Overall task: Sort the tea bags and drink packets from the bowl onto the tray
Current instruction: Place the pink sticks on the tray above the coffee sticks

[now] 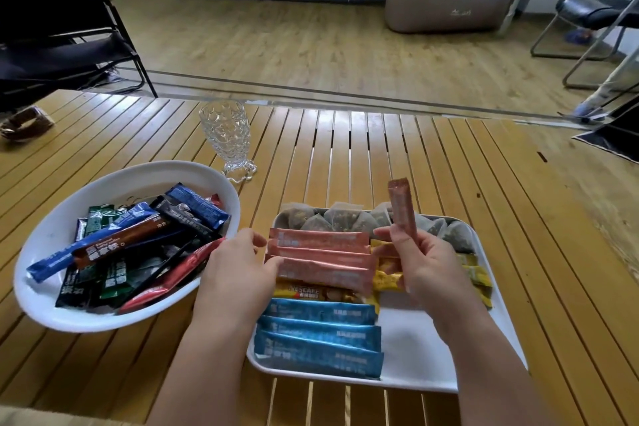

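Observation:
A white oval bowl [52, 304] at the left holds several blue, green, black, brown and red drink packets [114, 245]. On the white tray [428, 353] lie pink packets [321, 252], a Nescafe packet [311, 290], light blue packets [318, 335], yellow packets [387, 278] and, along the far rim, several pyramid tea bags [339, 216]. My left hand [238, 270] pinches the left ends of the stacked pink packets. My right hand [425, 266] grips one pink packet [401, 207] upright above the tray.
A patterned clear glass [226, 138] stands on the slatted wooden table just beyond the bowl. A small dark object [26, 123] lies at the table's far left. Chairs and a grey seat stand on the wooden floor behind.

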Action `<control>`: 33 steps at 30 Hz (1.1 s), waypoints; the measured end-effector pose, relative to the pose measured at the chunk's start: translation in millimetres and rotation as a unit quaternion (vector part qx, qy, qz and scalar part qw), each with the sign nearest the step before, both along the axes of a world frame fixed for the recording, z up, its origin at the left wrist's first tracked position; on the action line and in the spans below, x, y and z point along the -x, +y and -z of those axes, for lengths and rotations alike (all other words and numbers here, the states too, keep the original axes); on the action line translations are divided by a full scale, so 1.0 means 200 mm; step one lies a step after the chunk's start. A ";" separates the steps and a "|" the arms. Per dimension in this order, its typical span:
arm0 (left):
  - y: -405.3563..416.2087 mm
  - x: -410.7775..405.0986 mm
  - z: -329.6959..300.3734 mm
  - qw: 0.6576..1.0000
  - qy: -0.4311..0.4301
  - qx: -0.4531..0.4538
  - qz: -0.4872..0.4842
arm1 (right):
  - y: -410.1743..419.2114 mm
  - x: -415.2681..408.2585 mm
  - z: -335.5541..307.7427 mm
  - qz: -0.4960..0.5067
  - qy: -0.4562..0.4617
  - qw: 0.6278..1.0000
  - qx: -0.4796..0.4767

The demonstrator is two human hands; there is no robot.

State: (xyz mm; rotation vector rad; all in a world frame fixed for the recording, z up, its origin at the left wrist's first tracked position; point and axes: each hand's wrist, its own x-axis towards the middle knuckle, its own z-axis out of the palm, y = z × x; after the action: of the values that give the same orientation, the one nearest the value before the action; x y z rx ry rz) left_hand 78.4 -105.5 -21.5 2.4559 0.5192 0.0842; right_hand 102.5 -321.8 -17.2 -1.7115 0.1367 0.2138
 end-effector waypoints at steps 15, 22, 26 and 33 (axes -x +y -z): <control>-0.20 0.04 -0.14 0.931 0.040 0.268 0.244 | 0.09 0.03 -0.04 -0.114 0.025 0.959 -0.260; -0.09 0.02 -0.14 0.927 -0.001 0.334 0.173 | 0.03 0.01 -0.06 0.061 0.031 0.958 -0.278; -0.03 0.02 -0.16 0.911 0.005 0.390 0.135 | 0.01 0.01 -0.06 0.036 0.076 0.963 -0.257; 0.03 0.01 -0.11 0.937 0.032 0.347 0.003 | 0.04 0.03 -0.02 -0.030 0.093 0.992 -0.079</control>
State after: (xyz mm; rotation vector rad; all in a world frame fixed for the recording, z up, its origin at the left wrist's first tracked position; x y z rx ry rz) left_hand 75.8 -99.3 -0.1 1.7688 0.4685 -0.1594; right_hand 96.2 -313.4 -13.3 -1.5381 0.1999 0.4182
